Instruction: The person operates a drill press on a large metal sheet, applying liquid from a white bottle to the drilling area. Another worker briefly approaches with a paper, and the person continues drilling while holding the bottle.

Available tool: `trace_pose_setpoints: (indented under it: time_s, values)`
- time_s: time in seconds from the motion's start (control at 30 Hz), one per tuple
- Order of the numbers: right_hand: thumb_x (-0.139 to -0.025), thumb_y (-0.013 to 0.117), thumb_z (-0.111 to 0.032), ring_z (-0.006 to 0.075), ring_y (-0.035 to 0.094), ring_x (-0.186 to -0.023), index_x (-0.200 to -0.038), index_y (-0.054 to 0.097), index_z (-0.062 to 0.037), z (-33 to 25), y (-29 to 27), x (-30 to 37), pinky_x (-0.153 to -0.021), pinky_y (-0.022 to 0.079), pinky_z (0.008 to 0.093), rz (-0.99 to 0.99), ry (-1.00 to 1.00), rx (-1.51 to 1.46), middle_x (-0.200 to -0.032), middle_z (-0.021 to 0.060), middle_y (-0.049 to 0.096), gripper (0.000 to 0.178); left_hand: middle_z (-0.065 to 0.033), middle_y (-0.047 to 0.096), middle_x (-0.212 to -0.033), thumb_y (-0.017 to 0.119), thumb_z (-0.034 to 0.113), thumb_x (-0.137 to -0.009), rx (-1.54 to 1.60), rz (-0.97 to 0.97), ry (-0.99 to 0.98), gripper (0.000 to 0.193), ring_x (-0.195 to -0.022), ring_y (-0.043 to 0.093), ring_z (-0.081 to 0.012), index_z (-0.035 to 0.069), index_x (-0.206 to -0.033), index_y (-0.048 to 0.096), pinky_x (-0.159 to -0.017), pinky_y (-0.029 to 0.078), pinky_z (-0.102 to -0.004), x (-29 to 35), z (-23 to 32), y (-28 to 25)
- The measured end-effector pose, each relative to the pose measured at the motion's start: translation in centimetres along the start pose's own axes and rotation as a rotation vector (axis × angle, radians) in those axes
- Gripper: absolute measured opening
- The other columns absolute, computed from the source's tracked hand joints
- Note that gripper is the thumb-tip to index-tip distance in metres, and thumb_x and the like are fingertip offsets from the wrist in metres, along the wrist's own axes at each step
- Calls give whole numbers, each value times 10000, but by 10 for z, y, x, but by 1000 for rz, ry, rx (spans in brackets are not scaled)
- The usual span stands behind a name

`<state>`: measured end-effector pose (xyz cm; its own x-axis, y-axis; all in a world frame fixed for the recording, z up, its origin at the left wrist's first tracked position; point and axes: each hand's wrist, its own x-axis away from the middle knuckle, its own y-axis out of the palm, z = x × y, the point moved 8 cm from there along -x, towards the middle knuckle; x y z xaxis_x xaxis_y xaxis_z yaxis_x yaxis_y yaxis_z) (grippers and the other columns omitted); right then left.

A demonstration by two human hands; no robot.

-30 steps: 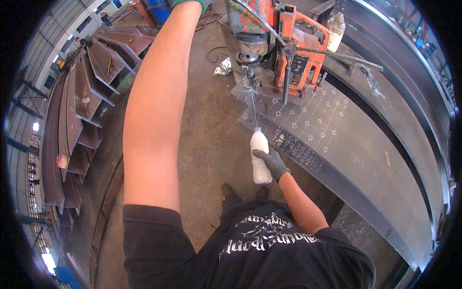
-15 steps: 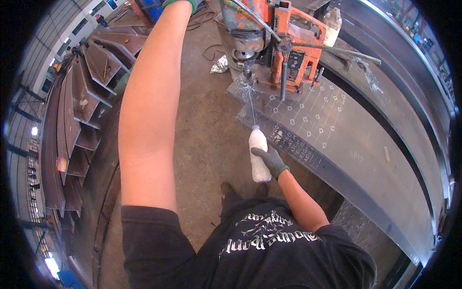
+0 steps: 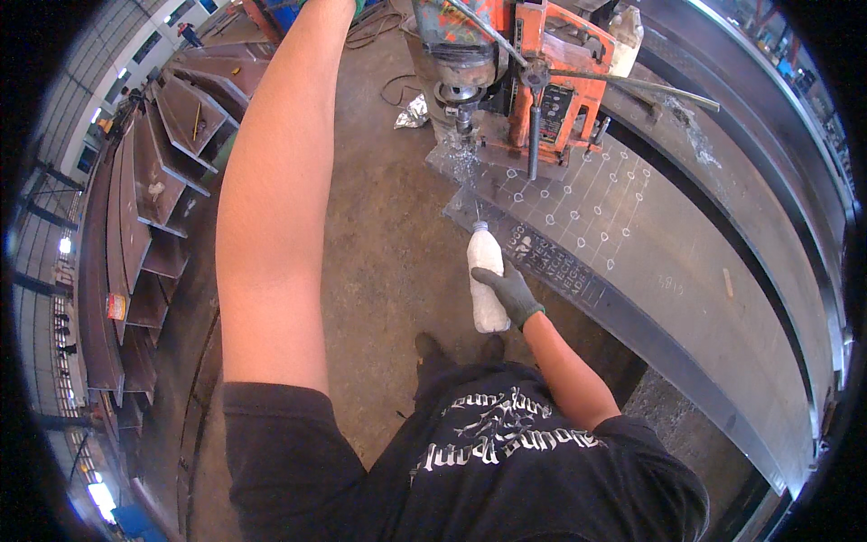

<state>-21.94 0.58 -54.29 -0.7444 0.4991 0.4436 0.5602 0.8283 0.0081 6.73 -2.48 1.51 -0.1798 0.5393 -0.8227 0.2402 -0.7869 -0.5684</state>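
Note:
My right hand, in a dark grey glove, is wrapped round a squeeze bottle of whitish liquid. The bottle's narrow top points toward an orange drill press with a chuck. Between the bottle top and the drill bit a splash of liquid droplets hangs in the air. Beneath the drill lies a steel beam with a chalked grid of small circles. My left arm reaches far forward; only the green glove cuff of my left hand shows at the top edge, with its fingers out of sight.
Crumpled foil and a cable lie on the concrete floor beside the machine. Another pale bottle stands behind the drill. Several steel beams are stacked at the left. A long feed handle sticks out rightward.
The thin liquid jet from the bottle has become a broken, scattered splash. The bottle has shifted slightly upward in view with my right hand. My left arm stays stretched forward.

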Motion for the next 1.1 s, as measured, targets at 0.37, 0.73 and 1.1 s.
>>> trace_pose_setpoints:
  time_s: [0.37, 0.73, 1.1]
  values:
    - [-882, 821, -511, 315, 760, -1093, -1407, 668, -11, 11, -1, 0, -976, 575, 451, 37, 34, 17, -1266, 197, 766, 741, -254, 774, -1008, 535, 482, -1082, 35, -36, -69, 518, -1016, 743, -452, 26, -1031, 777, -901, 553, -547, 3, 0, 1]
    - [-891, 861, -451, 258, 753, -1038, -1467, 595, 49, 22, -4, -8, -916, 614, 413, 22, 35, 53, -1248, 183, 749, 807, -219, 776, -934, 583, 386, -1052, 79, -67, -60, 399, -974, 748, -429, 34, -998, 764, -895, 554, -530, 6, 6, -2]
    - [-896, 846, -450, 265, 754, -1028, -1450, 610, 25, 12, 1, 0, -912, 608, 418, 11, 53, -18, -1238, 180, 754, 766, -220, 771, -950, 576, 337, -1023, 26, -16, -31, 353, -985, 748, -418, 48, -961, 768, -898, 559, -527, 2, -11, 6]
